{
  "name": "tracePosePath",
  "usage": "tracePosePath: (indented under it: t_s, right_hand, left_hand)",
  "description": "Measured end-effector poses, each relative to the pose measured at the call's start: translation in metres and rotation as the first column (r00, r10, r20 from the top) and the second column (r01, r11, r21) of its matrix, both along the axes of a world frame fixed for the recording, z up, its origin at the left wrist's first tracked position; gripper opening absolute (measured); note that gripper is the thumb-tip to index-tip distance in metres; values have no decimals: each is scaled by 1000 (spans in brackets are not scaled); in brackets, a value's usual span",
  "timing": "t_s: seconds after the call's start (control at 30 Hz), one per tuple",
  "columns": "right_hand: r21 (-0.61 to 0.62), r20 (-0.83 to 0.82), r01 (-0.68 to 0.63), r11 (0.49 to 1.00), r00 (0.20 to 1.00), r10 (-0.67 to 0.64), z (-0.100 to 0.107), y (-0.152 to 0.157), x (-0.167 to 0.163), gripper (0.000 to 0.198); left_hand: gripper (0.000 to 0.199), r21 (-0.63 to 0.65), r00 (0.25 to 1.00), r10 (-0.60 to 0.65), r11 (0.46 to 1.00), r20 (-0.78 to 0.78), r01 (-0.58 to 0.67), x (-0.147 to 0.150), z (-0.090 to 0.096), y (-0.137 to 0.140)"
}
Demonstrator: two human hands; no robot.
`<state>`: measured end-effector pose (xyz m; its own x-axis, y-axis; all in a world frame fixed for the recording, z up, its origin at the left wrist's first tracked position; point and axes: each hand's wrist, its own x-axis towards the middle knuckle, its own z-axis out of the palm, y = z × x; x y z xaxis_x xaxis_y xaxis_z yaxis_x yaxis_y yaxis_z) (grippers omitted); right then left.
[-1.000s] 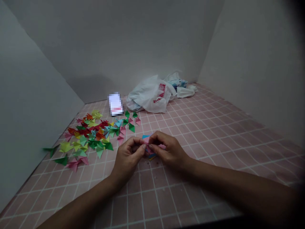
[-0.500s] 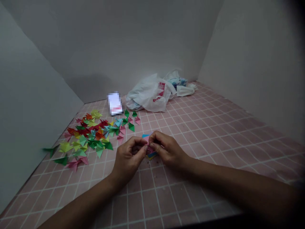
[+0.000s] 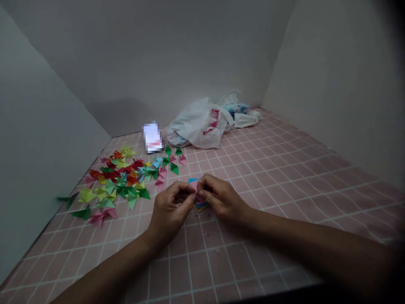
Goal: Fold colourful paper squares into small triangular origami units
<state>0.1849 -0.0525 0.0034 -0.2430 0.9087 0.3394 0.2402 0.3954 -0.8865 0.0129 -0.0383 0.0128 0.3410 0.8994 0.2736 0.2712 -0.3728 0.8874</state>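
Note:
Between the fingertips of both hands is a small piece of pink paper (image 3: 195, 185), mostly covered by the fingers. My left hand (image 3: 172, 204) pinches its left side with thumb and forefinger. My right hand (image 3: 221, 197) pinches it from the right, thumb against bent forefinger. Just beneath the hands lies a small stack of coloured paper sheets (image 3: 201, 206), with blue and yellow edges showing. To the left spreads a pile of folded paper cranes (image 3: 126, 173) in red, orange, yellow, green, light blue and pink.
A lit phone (image 3: 152, 137), its screen blurred out, leans behind the cranes. Beside it rests a crumpled white plastic bag (image 3: 199, 122), with a blue-patterned packet (image 3: 237, 109) farther right. The pink checked cloth (image 3: 284, 177) runs up to walls on the left, back and right.
Almost nothing differs. My fingers shift very slightly around the pink paper, while the cranes, phone and bag stay where they were.

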Motion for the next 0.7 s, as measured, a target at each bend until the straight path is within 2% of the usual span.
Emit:
tracePosePath:
  t_s: [0.27,0.47,0.7]
  right_hand:
    - [53,54,3,999,999,-6,-2,1,0,10]
    - [116,71,0,993,997,-8,1,-2,0,13]
    - [108,50,-1,994,999,-4,3,-2,0,13]
  left_hand:
    - [1,177,991,-30,983,-130,53,-6,2,7]
    - [4,202,992,-55,976,-114,77,-7,3,8]
    - [3,255,983,-39,963,-181,85,-9,2,9]
